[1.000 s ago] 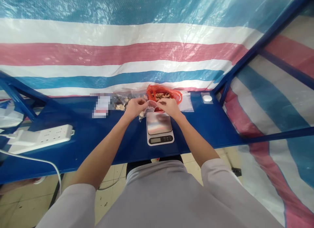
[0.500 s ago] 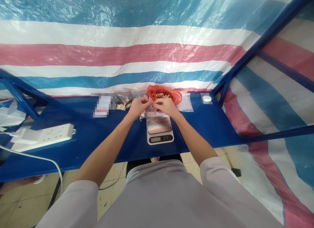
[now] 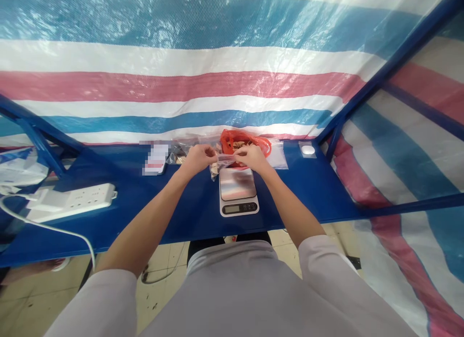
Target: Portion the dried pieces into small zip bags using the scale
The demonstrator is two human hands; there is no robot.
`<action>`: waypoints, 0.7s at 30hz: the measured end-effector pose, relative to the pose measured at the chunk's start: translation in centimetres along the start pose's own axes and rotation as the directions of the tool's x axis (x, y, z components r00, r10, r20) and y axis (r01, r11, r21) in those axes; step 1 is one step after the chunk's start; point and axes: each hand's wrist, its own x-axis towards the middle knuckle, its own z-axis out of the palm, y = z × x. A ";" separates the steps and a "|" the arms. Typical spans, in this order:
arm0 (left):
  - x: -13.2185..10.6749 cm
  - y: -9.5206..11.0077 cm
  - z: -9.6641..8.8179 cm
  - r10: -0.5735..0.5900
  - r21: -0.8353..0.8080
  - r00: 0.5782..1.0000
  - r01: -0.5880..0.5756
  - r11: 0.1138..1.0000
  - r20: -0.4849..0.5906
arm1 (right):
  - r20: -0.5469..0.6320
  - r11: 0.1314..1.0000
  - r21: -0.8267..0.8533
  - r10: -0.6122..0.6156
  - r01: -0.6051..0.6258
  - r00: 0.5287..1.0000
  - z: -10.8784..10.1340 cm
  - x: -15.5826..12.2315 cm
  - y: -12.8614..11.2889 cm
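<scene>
A small clear plastic bag [image 3: 226, 158] is stretched sideways between my two hands, above the back edge of the kitchen scale [image 3: 238, 186]. My left hand [image 3: 198, 159] pinches the bag's left end, and my right hand [image 3: 253, 158] pinches its right end. Just behind my right hand lies an open red plastic bag [image 3: 266, 146] with light brown dried slices [image 3: 237, 145] in it. A filled clear bag [image 3: 214, 170] sits below my left fingers, partly hidden. Another clear bag with brown pieces [image 3: 177, 155] is left of my left hand.
A pixelated phone-like object [image 3: 156, 158] lies left on the blue table [image 3: 300, 192]. Flat clear bags [image 3: 278, 155] are right of the red bag, and a white round item in a clear packet [image 3: 308, 150] is farther right. A white power strip [image 3: 78, 200] with a cable stands left.
My hands have drawn apart, the left one moving left and the right one slightly right. The clear bag between them is now pulled out wide. The view has shifted slightly.
</scene>
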 end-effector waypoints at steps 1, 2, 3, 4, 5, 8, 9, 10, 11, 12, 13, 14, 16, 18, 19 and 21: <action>0.0 0.0 -0.2 0.019 0.027 1.000 -0.019 0.999 0.001 | -0.004 1.000 -0.002 -0.016 0.016 1.000 0.0 0.1 0.0; 0.0 0.0 -0.3 0.032 0.050 0.999 -0.032 0.998 0.001 | -0.008 1.000 0.000 -0.028 0.028 1.000 0.0 0.2 -0.1; 0.0 0.0 -0.5 0.041 0.066 0.999 -0.041 0.997 0.000 | -0.009 0.999 0.006 -0.034 0.034 0.999 0.0 0.3 -0.1; 0.0 -0.1 -0.6 0.044 0.071 0.999 -0.044 0.997 0.001 | -0.007 0.999 0.015 -0.036 0.036 0.999 0.0 0.4 -0.3; 0.0 -0.1 -0.7 0.041 0.061 0.999 -0.041 0.997 0.006 | -0.002 0.999 0.025 -0.038 0.038 0.999 -0.1 0.5 -0.4; -0.1 -0.3 -1.1 0.050 -0.062 0.998 -0.048 0.997 0.045 | 0.031 0.996 0.051 -0.069 0.068 0.997 -0.7 0.8 -1.1; -0.1 -0.3 -1.3 0.076 -0.127 0.995 -0.067 0.990 0.071 | 0.048 0.996 0.054 -0.080 0.077 0.996 -1.0 0.9 -1.3; -0.1 -0.4 -1.6 0.114 -0.194 0.988 -0.092 0.977 0.103 | 0.063 0.995 0.056 -0.086 0.082 0.994 -1.3 1.0 -1.6; 0.0 -0.3 -1.8 0.157 -0.255 0.978 -0.119 0.960 0.134 | 0.075 0.995 0.059 -0.089 0.085 0.993 -1.7 1.1 -1.9; 0.1 -0.2 -2.0 0.200 -0.305 0.966 -0.143 0.941 0.165 | 0.086 0.994 0.068 -0.095 0.089 0.992 -2.0 1.2 -2.1; 0.2 -0.1 -2.1 0.237 -0.342 0.953 -0.163 0.926 0.189 | 0.096 0.992 0.083 -0.106 0.098 0.990 -2.3 1.4 -2.4; 0.4 0.1 -2.3 0.261 -0.363 0.942 -0.172 0.916 0.212 | 0.104 0.989 0.103 -0.119 0.108 0.987 -2.7 1.5 -2.6; 0.7 0.6 -2.5 0.268 -0.375 0.923 -0.153 0.914 0.276 | 0.115 0.982 0.144 -0.139 0.122 0.984 -3.2 1.9 -3.0; 1.0 1.0 -2.5 0.231 -0.359 0.890 -0.083 0.930 0.392 | 0.122 0.976 0.177 -0.148 0.125 0.981 -3.7 2.2 -3.0; 1.2 1.2 -2.5 0.214 -0.341 0.866 -0.054 0.939 0.451 | 0.120 0.973 0.192 -0.150 0.125 0.981 -4.0 2.3 -3.0; 1.6 1.4 -2.3 0.218 -0.298 0.823 -0.063 0.952 0.524 | 0.102 0.969 0.217 -0.147 0.122 0.984 -4.4 2.5 -2.7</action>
